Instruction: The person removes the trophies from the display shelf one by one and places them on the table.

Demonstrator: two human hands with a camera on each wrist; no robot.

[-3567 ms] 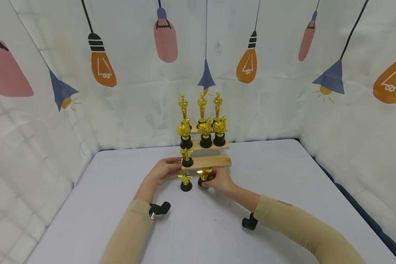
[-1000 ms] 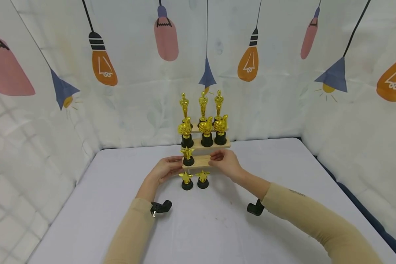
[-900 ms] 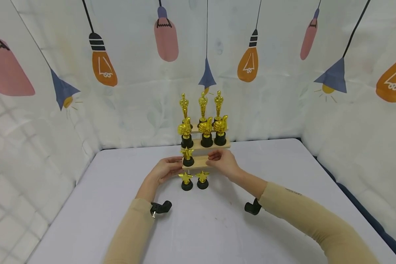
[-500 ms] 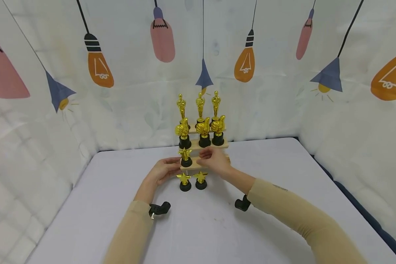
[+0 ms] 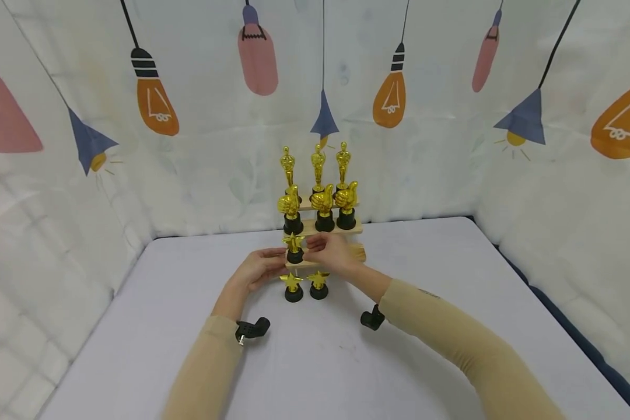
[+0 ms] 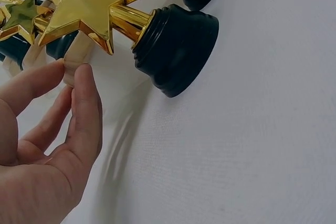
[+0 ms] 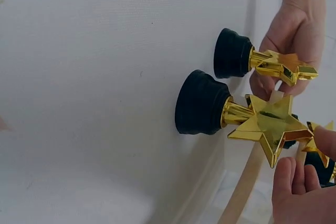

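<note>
The step in hand seems to be grasping the star trophy (image 5: 294, 249) upright at the left of the lowest shelf (image 5: 359, 253). The right hand (image 5: 333, 254) is beside it, thumb and fingers apart; contact is unclear. The left hand (image 5: 259, 270) pinches that shelf's left end. 2 more star trophies (image 5: 293, 290) stand nearer, on the worktop (image 5: 163, 291). The next move probably calls for a gentle, level grip.

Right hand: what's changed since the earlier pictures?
The right hand let go of the right star trophy on the table, rose to the lowest shelf, then moved left to the shelf star trophy; any grip is unclear. The left hand still holds the shelf's left end; thumbs-up trophies and figure trophies stayed put.
</note>
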